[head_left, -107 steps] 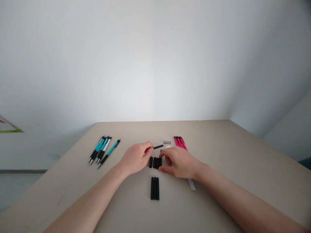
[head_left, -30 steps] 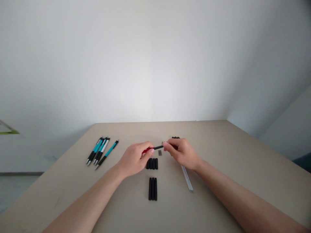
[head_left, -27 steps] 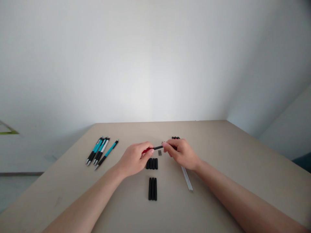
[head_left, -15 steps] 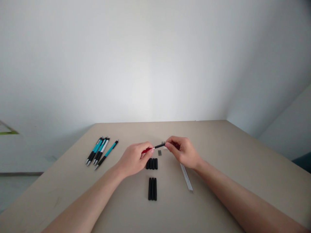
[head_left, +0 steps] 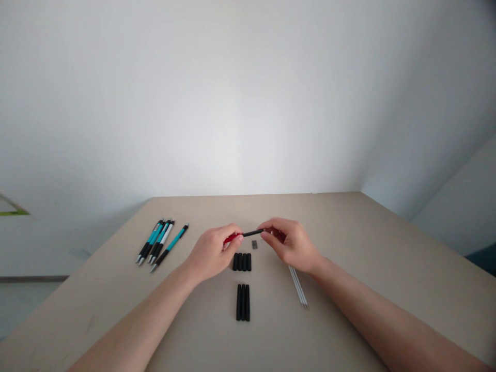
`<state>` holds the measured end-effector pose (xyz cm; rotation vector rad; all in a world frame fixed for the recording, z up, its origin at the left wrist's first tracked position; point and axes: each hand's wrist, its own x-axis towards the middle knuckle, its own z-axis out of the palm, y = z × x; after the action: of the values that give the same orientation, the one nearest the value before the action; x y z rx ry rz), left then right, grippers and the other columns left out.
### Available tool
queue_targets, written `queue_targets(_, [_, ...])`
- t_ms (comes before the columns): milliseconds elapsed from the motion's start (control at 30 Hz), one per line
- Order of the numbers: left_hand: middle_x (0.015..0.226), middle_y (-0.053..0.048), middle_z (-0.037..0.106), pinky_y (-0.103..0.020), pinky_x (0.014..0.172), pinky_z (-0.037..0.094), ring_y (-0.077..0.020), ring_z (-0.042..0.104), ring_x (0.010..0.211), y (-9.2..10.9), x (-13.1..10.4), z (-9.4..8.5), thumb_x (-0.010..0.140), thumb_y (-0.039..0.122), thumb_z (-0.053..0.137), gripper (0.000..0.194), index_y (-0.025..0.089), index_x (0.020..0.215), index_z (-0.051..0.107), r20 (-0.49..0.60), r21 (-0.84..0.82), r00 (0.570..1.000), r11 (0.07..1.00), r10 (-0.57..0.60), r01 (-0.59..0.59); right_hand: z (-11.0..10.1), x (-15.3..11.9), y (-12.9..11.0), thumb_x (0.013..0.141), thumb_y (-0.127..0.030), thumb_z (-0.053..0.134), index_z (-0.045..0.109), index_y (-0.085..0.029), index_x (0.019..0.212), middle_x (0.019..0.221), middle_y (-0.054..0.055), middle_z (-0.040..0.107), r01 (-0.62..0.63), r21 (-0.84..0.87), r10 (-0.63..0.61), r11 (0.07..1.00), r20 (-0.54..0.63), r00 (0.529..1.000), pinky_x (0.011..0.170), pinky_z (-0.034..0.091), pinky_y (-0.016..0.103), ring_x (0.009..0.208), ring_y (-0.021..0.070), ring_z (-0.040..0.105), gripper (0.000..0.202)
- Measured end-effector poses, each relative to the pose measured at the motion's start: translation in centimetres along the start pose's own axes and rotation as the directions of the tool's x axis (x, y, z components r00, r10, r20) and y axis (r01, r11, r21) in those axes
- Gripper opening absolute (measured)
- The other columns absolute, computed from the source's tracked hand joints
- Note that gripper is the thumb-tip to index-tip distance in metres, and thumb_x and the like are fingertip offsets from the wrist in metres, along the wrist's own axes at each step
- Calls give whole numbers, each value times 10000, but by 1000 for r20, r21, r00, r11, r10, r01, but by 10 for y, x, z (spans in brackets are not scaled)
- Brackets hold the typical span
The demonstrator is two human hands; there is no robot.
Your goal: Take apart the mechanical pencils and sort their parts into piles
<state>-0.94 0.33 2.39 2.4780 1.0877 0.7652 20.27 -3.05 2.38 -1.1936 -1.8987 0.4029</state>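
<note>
Pen (head_left: 252,233) is up between both hands, above bench (head_left: 333,320), near level, slight tilt. Red barrel (head_left: 231,238) on its left part, black section to the right. Looks light, stiff, probably plastic; smooth barrel may slip or roll, black section maybe grippier. Not very fragile, but thin, so bending is a risk. Best hold: pinch close to either side of the join, both parts in line.

Left hand (head_left: 215,253): fingers closed on red barrel, thumb against index. Right hand (head_left: 290,243): thumb and index nearly together, pinching the black section's far end; other fingers curled, cannot tell if they hold anything else.

Grey bits (head_left: 254,244) just below pen. Short tubes (head_left: 242,262) nearer the wearer than pen, long tubes (head_left: 243,302) nearer yet. Refills (head_left: 298,287) right of pen, toward wearer. Teal pens (head_left: 174,244) and white pen (head_left: 166,233) well left of pen.
</note>
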Motion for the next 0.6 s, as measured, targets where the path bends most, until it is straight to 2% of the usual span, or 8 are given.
queue_targets(300, [830, -22, 668, -219, 629, 409, -131, 557, 669, 2, 0, -2, 919, 330, 390, 282, 200, 1005, 626, 1, -42, 1000, 999, 11, -11, 0, 1, 0, 853, -276, 535, 663, -162, 887, 674, 20, 598, 23, 12, -23, 1000, -19, 1000, 528, 364, 226, 546, 99, 467, 175])
queue_targets(600, [763, -12, 635, -215, 599, 368, -134, 530, 663, 2, 1, -3, 923, 321, 383, 276, 191, 886, 623, -27, -51, 1000, 999, 6, -8, -2, 1, 4, 865, -316, 509, 654, -156, 851, 652, 27, 607, -62, 36, 66, 997, -119, 991, 524, 363, 240, 539, 113, 465, 216])
